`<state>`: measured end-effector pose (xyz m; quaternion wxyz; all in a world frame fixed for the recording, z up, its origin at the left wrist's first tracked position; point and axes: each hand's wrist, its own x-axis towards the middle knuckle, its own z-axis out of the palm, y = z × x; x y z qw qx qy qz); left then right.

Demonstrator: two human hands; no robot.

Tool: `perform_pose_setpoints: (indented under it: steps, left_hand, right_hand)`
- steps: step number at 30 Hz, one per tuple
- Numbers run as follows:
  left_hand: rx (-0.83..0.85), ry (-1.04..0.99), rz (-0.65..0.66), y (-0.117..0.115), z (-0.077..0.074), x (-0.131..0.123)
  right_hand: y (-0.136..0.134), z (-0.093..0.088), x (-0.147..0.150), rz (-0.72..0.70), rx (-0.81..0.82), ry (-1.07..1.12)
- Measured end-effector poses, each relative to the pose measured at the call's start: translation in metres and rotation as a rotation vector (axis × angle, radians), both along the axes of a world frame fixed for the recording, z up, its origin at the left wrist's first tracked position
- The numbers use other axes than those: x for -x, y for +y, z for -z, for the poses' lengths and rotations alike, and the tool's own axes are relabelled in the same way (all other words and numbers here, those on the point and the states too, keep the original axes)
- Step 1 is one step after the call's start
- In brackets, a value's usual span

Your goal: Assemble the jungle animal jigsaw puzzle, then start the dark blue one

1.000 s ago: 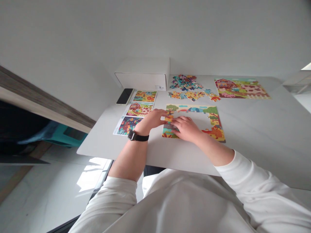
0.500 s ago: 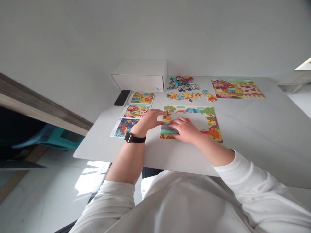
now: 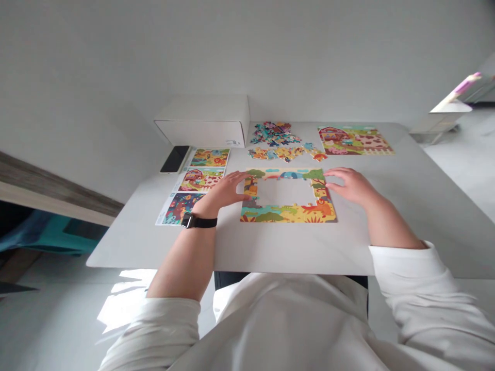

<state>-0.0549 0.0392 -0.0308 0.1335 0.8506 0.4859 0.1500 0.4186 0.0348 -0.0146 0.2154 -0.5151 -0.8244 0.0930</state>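
A colourful jigsaw puzzle border [image 3: 270,214] lies flat on the white table, forming a rectangle around a bare middle. My left hand [image 3: 229,191] is at its left side, thumb and fingers apart, fingertips at the border's left edge. On the opposite side my right hand [image 3: 350,184] is open, fingertips close to the upper right corner. Whether the fingertips touch the border I cannot tell. Beyond the border lies a row of loose yellow and orange puzzle pieces [image 3: 288,153], with a heap of mixed pieces [image 3: 273,133] behind it.
A finished farm puzzle [image 3: 356,141] lies at the back right. A white box [image 3: 203,133] stands against the wall, with a phone [image 3: 175,159] before it. A reference sheet with three pictures [image 3: 201,179] lies partly under my left forearm. The table's front edge [image 3: 294,273] is near my body.
My right hand has left the border's lower left part and moved to its right side. The left hand stays by the left edge. The view has shifted slightly to the right.
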Motion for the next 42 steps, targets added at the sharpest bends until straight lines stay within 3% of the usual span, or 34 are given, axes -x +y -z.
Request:
perform_pose_setpoints:
  steps: [4, 15, 21, 33, 42]
  left_hand:
    - [0.027, 0.017, 0.038, 0.005, 0.005, 0.002]
    - [0.215, 0.233, 0.027, -0.003, -0.005, -0.006]
    - [0.199, 0.233, 0.012, -0.003, -0.004, -0.009]
    - [0.221, 0.217, 0.045, -0.006, -0.007, -0.010]
    - [0.152, 0.130, 0.032, -0.004, 0.002, -0.007]
  right_hand:
    - [-0.002, 0.010, -0.010, -0.053, 0.056, -0.010]
    - [-0.011, 0.006, 0.003, -0.157, 0.213, -0.172]
    - [-0.006, 0.011, 0.002, -0.154, 0.212, -0.162]
    - [-0.012, 0.004, 0.006, -0.171, 0.234, -0.198]
    - [-0.014, 0.003, 0.004, -0.164, 0.223, -0.144]
